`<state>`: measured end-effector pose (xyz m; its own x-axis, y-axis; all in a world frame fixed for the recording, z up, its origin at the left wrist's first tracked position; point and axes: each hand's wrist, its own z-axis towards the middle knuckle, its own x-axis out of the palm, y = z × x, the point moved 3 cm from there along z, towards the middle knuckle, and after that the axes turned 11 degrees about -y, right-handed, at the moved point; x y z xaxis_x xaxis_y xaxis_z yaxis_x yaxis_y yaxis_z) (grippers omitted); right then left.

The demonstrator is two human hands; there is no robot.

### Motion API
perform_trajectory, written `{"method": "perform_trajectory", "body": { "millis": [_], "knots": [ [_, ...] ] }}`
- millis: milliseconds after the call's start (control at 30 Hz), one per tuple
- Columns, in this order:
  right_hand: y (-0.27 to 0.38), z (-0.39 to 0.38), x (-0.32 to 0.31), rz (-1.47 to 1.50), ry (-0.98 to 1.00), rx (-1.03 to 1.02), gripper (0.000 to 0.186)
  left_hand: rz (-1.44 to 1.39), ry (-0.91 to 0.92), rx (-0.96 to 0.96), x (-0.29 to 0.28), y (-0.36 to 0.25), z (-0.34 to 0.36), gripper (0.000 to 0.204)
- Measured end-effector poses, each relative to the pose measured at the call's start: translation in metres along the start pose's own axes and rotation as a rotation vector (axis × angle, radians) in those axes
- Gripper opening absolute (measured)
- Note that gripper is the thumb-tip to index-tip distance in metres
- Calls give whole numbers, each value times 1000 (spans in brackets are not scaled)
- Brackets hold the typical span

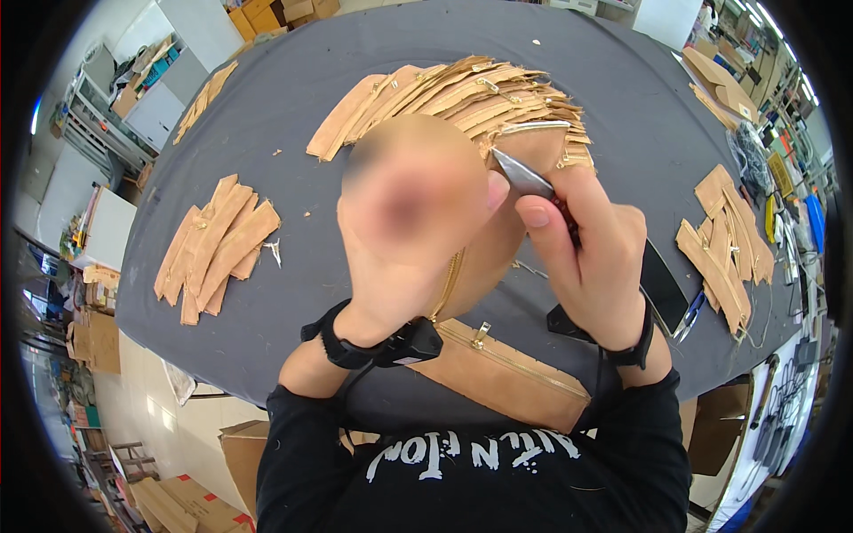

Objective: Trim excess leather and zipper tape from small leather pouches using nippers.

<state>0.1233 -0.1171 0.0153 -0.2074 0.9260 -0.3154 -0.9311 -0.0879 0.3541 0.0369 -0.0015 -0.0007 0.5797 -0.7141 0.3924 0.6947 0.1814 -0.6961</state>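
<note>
Before us, a tan, leather-like zippered strip (489, 258) over the grey cloth-covered worktop (640, 115) looks light, pliable, best edge-held; left hand (391, 258) too blurred to tell, right hand (604, 258) clasping a pointed silver-bladed tool (522, 176).

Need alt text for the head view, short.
A person's right hand holds a pointed metal tool at the edge of a tan zippered piece gripped by the left hand, which is partly blurred. Beyond lies a large heap of similar tan strips, with smaller piles to the left and right on a dark cloth-covered table.
</note>
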Motion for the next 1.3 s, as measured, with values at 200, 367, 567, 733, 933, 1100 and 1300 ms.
{"method": "perform_trajectory", "body": {
  "millis": [200,367,567,733,933,1100,1300],
  "knots": [
    [-5,20,-20,17,108,-30,28,369,212,-123,-10,-17,17,19],
    [-15,17,-28,40,322,159,46,807,399,454,-3,-35,15,24],
    [-14,13,-27,-3,328,112,51,809,374,794,-4,-37,14,30],
    [-6,15,-32,-74,263,-42,52,737,351,774,-1,-35,9,26],
    [0,15,-34,-89,254,-124,50,695,335,771,-1,-33,7,26],
    [2,14,-34,-136,272,-134,49,745,350,789,-2,-34,7,28],
    [2,14,-33,-133,208,-149,47,710,374,737,-3,-33,8,29]
  ]
}}
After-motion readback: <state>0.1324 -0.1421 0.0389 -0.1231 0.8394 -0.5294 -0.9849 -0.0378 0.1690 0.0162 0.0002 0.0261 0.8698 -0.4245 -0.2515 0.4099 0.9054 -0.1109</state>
